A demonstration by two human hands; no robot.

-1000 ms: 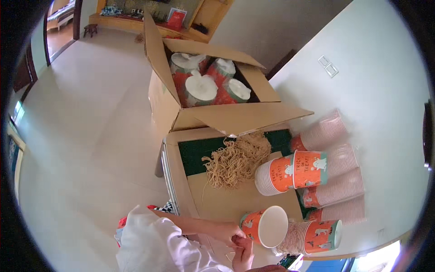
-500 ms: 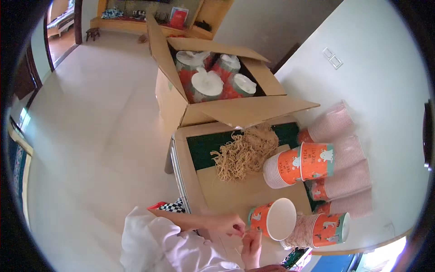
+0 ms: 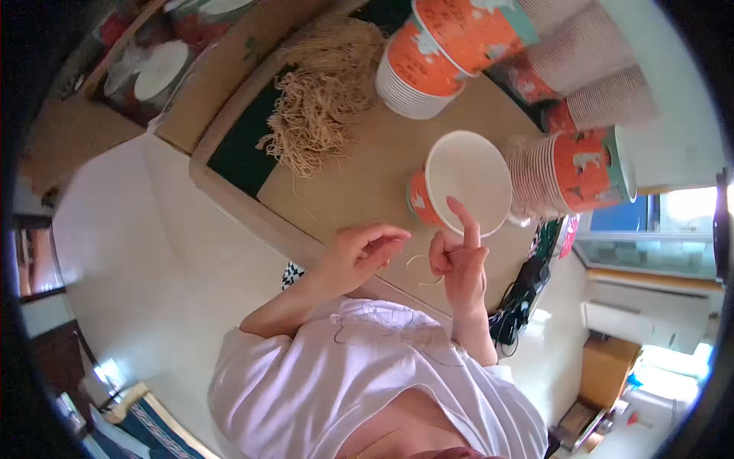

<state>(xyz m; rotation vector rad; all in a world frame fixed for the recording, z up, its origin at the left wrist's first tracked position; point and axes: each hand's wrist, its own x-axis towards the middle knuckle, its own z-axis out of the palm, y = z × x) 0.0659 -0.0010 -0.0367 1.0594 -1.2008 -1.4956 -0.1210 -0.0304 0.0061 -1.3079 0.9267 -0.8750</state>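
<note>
My left hand point(image 3: 367, 251) hovers over the near edge of the table, fingers loosely curved and apart from the thumb, with nothing visible in it. My right hand point(image 3: 462, 264) is beside it, its index finger raised and its other fingers curled in on a short piece of thin tan string point(image 3: 419, 262), whose loose end sticks out toward the left hand. Just beyond the right hand lies an open orange paper bucket point(image 3: 468, 180), tilted so its white inside faces me. The raised finger overlaps its rim in view. A tangled heap of tan strings point(image 3: 321, 107) lies farther left.
Nested orange paper buckets point(image 3: 428, 69) stand on the cardboard-covered table point(image 3: 359, 180), with another stack point(image 3: 569, 172) at the right. More wrapped stacks point(image 3: 604, 99) line the wall. An open cardboard box point(image 3: 218, 92) is at the far left; black cables point(image 3: 524, 294) hang at the right.
My view has swung down toward my body. My hands were close together at the string near the bucket; now they are apart, and the string's end shows by the right hand.
</note>
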